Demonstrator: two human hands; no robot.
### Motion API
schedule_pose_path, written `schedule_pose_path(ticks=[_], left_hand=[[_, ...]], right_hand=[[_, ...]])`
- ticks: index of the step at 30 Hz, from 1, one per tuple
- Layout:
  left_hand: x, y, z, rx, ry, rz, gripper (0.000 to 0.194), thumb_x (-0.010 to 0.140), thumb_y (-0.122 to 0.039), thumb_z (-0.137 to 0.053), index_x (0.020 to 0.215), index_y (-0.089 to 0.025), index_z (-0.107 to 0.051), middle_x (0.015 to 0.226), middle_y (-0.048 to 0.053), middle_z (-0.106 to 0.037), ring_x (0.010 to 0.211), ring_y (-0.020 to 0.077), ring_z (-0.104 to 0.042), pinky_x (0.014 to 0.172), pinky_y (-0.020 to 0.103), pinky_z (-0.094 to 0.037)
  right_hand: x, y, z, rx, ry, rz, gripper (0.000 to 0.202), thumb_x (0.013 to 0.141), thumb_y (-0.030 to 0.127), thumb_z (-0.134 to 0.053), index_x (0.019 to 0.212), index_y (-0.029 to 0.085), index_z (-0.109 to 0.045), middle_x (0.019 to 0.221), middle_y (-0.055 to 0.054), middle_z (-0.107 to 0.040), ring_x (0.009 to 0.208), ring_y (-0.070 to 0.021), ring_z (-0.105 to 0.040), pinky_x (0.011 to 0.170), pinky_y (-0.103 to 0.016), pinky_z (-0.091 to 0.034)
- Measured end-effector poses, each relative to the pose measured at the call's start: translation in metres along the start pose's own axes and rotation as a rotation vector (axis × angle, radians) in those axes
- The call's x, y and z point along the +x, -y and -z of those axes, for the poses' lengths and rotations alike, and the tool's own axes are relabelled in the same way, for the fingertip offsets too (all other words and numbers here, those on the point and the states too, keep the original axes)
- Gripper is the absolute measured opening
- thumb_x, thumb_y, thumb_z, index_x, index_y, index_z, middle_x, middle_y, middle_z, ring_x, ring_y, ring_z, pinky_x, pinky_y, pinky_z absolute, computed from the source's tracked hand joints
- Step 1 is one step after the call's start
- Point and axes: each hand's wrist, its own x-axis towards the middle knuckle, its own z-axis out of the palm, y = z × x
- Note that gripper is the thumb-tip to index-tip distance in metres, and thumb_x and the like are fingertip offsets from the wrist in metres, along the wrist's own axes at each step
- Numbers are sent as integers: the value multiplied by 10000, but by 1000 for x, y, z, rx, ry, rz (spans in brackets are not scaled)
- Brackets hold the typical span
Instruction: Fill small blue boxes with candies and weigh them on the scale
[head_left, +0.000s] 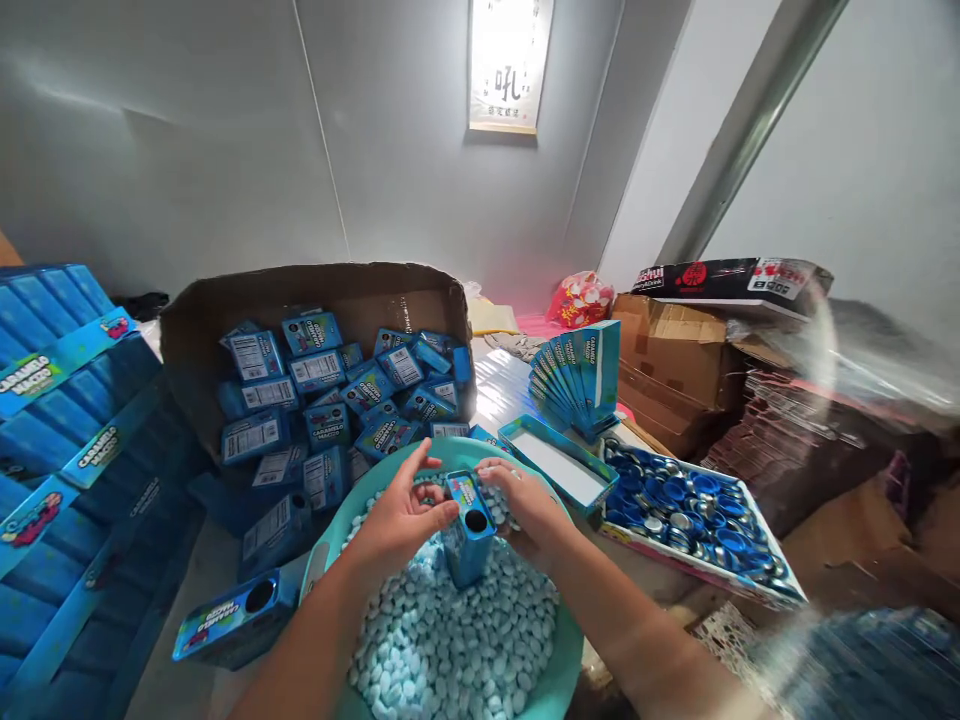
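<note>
Turquoise basin (570,650), one, bottom centre, nearest the camera, its raised wall keeping together a deep bed of pale blue pieces (457,640). Blue tin (466,560), one, in the basin just above its middle, set nearly upright among the pieces, which seem to prop its base; its dark round opening faces up, where both hands can reach it. Left hand (405,510): fingers loosely bent and apart, unclenched, thumb tip at the tin's near left edge, perhaps to steady it; pressure, cannot tell. Right hand (525,500): fingers curved inward at the tin's right rear corner, probably as a counter-support; whether they pinch metal or pieces, cannot tell. Second tin (225,620), one, lower left, beside the basin, on its own, opening also upward. Blue-and-silver caps (679,520), many, right of centre, heaped in a low-sided box (697,573), whose edges stop them scattering. Shallow tray (559,465), one, pale inside, between basin and caps, within easy reach. Display cases (45,450), blue, stacked at the left edge, likely to save floor room. Carton (180,370), open toward the basin, left of centre, holding jumbled tins (326,425). Fanned blue packs (570,375), standing, centre right. Red patterned bag (580,300), behind. Hanging scroll (506,65), top centre, flat against the wall.
</note>
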Motion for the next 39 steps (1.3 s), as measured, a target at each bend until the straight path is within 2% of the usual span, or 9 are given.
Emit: schedule_pose_path(ticks=[2, 5, 8, 15, 18, 23, 28, 33, 39], left_hand=[[3, 6, 3, 141, 16, -11, 1203, 644, -611, -835, 1611, -197, -250, 1539, 201, -375, 1084, 267, -589, 884, 398, -548], [3, 7, 4, 174, 215, -48, 995, 655, -513, -865, 1512, -228, -448, 1497, 137, -508, 1298, 314, -542, 1078, 416, -477], [-4, 1, 3, 142, 338, -33, 873, 659, -401, -883, 1440, -240, -530, 1406, 98, -620, 1237, 293, -618, 1070, 394, -493], [-20, 2, 11, 406, 81, -96, 582, 726, -416, -815, 1247, -211, -652, 1255, 98, -704, 1157, 300, -661, 967, 372, -550], [-26, 5, 14, 420, 20, -91, 478, 751, -444, -777, 1140, -192, -658, 1084, 93, -738, 1025, 295, -698, 845, 365, -583], [-33, 0, 15, 401, 17, -100, 391, 814, -470, -732, 1094, -206, -664, 1038, 81, -736, 969, 271, -707, 792, 341, -585], [-29, 4, 15, 313, 73, -120, 482, 836, -454, -723, 1255, -243, -611, 1111, 69, -738, 947, 241, -704, 837, 339, -568], [-27, 8, 20, 366, 108, -147, 393, 863, -429, -707, 1221, -284, -636, 1131, 23, -731, 987, 222, -694, 858, 303, -535], [-33, 16, 21, 418, 94, -69, 458, 861, -450, -705, 1269, -339, -530, 1199, -4, -692, 1025, 217, -676, 859, 303, -492]], right_hand=[[-2, -1, 2, 7, 23, -27, 288, 674, 374, -724, 886, 202, -633, 656, 55, -532, 498, -95, -460, 417, -209, -294], [-4, -3, 2, 30, 62, -36, 254, 670, 344, -731, 852, 193, -640, 698, 31, -583, 589, -117, -530, 501, -217, -378], [-4, -3, -2, 77, 69, 1, 258, 675, 341, -741, 856, 186, -642, 720, 11, -618, 653, -135, -572, 573, -227, -433], [6, 21, -30, 255, 41, 116, 338, 688, 400, -745, 879, 222, -530, 700, 54, -534, 510, -77, -442, 427, -181, -238], [5, 28, -49, 298, 72, 149, 333, 695, 394, -752, 870, 221, -527, 686, 52, -529, 497, -77, -425, 422, -182, -242], [-1, 16, -65, 243, 73, 264, 244, 761, 383, -741, 842, 218, -580, 675, 38, -551, 490, -90, -442, 413, -193, -323], [2, 3, -62, 172, 16, 317, 208, 770, 351, -722, 828, 212, -578, 676, 27, -580, 525, -116, -527, 433, -196, -381], [3, 2, -63, 210, 34, 317, 167, 768, 294, -703, 776, 209, -559, 653, 31, -570, 556, -137, -564, 486, -220, -430], [-1, 2, -65, 226, 49, 332, 158, 754, 283, -688, 735, 208, -549, 640, 26, -568, 577, -137, -531, 523, -233, -428]])
